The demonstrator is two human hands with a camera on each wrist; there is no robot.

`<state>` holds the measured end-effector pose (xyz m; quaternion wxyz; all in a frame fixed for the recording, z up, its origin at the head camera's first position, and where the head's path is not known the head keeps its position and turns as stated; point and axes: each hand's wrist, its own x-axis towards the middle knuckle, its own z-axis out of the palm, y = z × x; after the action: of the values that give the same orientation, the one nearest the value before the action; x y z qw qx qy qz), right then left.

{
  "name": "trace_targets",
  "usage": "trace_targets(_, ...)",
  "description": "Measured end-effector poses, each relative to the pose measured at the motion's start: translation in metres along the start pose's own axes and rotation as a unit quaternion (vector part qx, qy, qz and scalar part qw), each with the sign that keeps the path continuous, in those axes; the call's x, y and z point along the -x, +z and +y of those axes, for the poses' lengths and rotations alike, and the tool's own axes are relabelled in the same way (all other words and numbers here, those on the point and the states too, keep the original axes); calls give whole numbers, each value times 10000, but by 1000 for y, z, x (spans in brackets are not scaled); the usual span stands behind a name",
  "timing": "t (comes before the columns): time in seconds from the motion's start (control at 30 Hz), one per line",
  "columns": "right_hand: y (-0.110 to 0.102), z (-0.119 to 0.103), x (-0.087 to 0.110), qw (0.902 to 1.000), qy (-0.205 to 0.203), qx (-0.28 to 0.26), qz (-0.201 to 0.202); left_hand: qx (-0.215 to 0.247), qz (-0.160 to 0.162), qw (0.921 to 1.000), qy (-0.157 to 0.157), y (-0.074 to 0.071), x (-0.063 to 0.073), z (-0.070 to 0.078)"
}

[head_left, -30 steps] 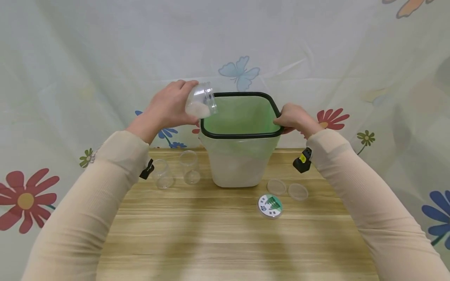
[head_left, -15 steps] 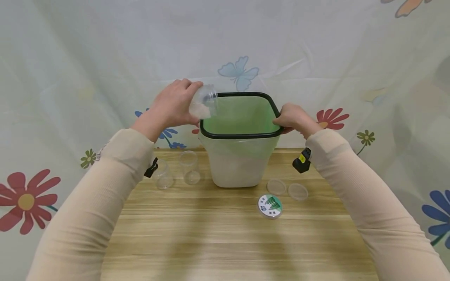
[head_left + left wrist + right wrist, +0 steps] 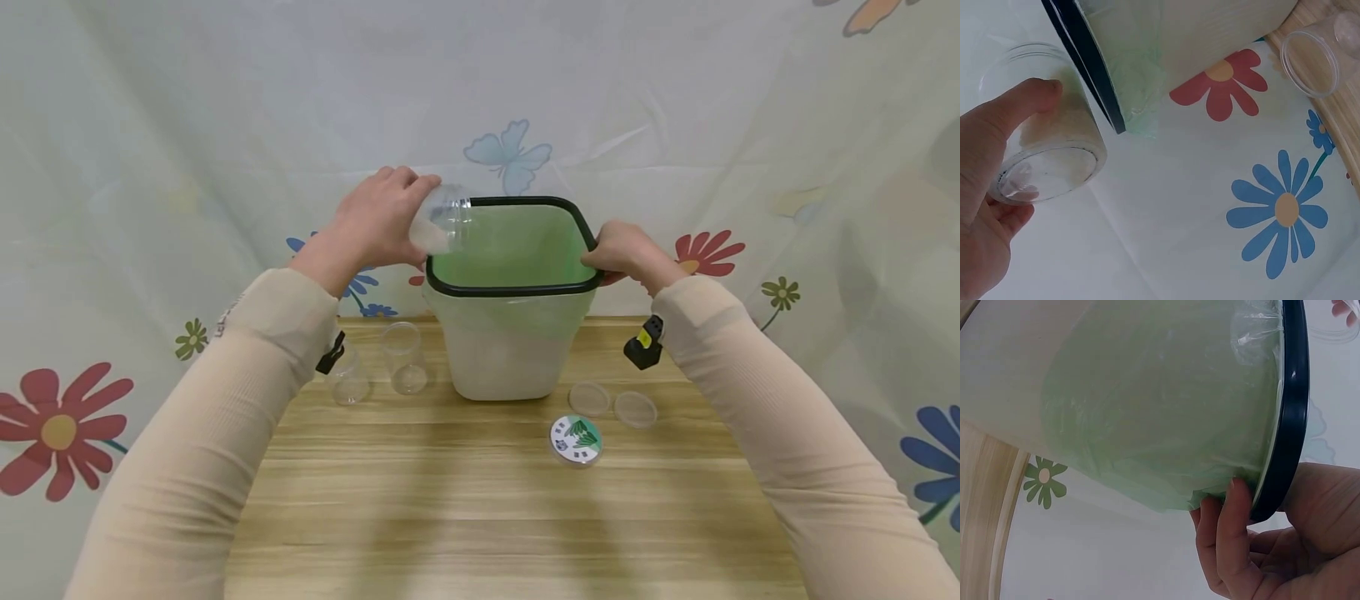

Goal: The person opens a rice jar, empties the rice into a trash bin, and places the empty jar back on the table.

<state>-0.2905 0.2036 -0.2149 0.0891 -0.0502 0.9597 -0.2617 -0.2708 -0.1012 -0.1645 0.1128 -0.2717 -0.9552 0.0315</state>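
My left hand (image 3: 382, 218) grips a clear plastic jar (image 3: 1054, 128) around its side. The jar is tipped toward the right, its mouth over the left rim of a white trash bin (image 3: 510, 358). Whitish contents, whose kind I cannot tell, lie along the jar's lower side. A green bag (image 3: 517, 242) lines the bin and folds over its outside, below the black rim ring (image 3: 1294, 394). On the bin's right side, my right hand (image 3: 628, 250) holds the rim, fingers curled under the ring against the bag, as the right wrist view shows.
Two clear jars (image 3: 406, 367) without lids stand on the wooden table (image 3: 510, 525) left of the bin. To its right lie two clear lids (image 3: 590, 399) and a round lid with a green-and-white label (image 3: 576, 439). A flowered curtain (image 3: 225, 125) hangs behind.
My left hand has moved slightly right with the tipped jar, bringing its mouth farther over the bin's rim. The right hand and bin stay in place.
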Motion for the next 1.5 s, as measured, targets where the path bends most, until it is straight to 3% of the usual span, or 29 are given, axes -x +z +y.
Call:
trace_targets(0.3,-1,2,-1,10000,39,-6,-26,-123,-144,9998,51,-2,-2,1)
trace_targets(0.8,-1,1,0,9999,98,-84,-43,-222,-117,9995,175,-7,-4,4)
trace_targets(1.5,0,1,1,10000,48,-65,11,-695,-208,9967,359,-5,-6,5)
